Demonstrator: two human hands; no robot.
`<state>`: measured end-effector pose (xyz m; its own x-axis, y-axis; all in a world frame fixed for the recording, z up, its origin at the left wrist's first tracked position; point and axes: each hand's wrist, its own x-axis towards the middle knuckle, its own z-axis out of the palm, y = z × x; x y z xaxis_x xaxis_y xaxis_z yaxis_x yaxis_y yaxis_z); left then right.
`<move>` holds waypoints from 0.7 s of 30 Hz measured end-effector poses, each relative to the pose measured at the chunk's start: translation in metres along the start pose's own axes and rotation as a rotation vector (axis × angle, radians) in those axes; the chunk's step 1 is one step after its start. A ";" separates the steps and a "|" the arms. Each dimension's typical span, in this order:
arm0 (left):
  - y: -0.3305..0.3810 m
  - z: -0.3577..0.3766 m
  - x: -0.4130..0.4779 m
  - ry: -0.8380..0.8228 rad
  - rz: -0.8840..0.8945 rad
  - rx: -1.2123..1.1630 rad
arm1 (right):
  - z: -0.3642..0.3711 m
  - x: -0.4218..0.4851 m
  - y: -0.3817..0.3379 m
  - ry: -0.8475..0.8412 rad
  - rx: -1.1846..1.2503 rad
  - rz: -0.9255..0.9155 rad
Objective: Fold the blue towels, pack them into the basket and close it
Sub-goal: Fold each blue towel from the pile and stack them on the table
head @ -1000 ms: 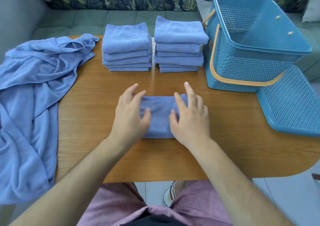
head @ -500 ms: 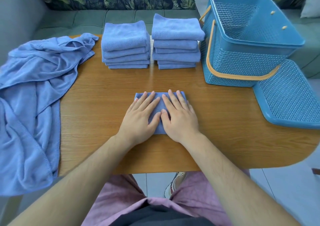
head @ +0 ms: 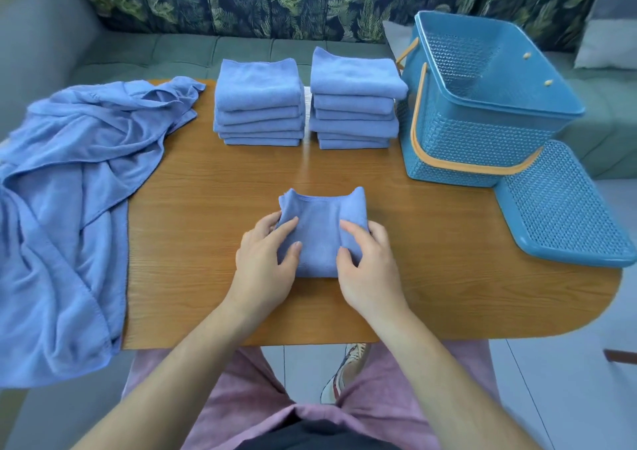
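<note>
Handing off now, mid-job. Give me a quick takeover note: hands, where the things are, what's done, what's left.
Hands: left hand and right hand both grip the small towel, folded, at mid-table.
Things: left stack and right stack of folded towels stand at the far side of the table. The basket stands far right, open, with nothing seen inside. Its lid lies beside it. The unfolded towels are heaped at the left edge.
Done: two stacks folded.
Left: finish this towel, fold the heap, pack the basket, fit the lid.
</note>
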<state>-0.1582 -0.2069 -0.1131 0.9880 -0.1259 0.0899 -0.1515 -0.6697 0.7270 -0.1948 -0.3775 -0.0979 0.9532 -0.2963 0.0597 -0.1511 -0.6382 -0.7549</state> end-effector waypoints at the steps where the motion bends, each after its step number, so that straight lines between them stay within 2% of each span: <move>1: 0.000 -0.004 0.001 0.016 0.016 -0.073 | -0.002 0.002 -0.006 -0.012 0.071 0.004; 7: 0.011 -0.051 0.023 0.118 0.016 -0.256 | -0.007 0.028 -0.048 -0.040 0.221 -0.028; 11: 0.027 -0.105 0.076 0.154 0.021 -0.293 | -0.019 0.075 -0.092 -0.077 0.226 -0.160; 15: 0.038 -0.148 0.152 0.189 0.053 -0.242 | -0.019 0.150 -0.141 -0.056 0.135 -0.266; 21: 0.033 -0.164 0.262 0.183 0.043 -0.101 | -0.001 0.260 -0.175 -0.127 -0.030 -0.247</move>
<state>0.1008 -0.1423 0.0464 0.9712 -0.0122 0.2379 -0.1993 -0.5886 0.7835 0.0788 -0.3434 0.0499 0.9870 -0.0394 0.1557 0.0836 -0.7017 -0.7076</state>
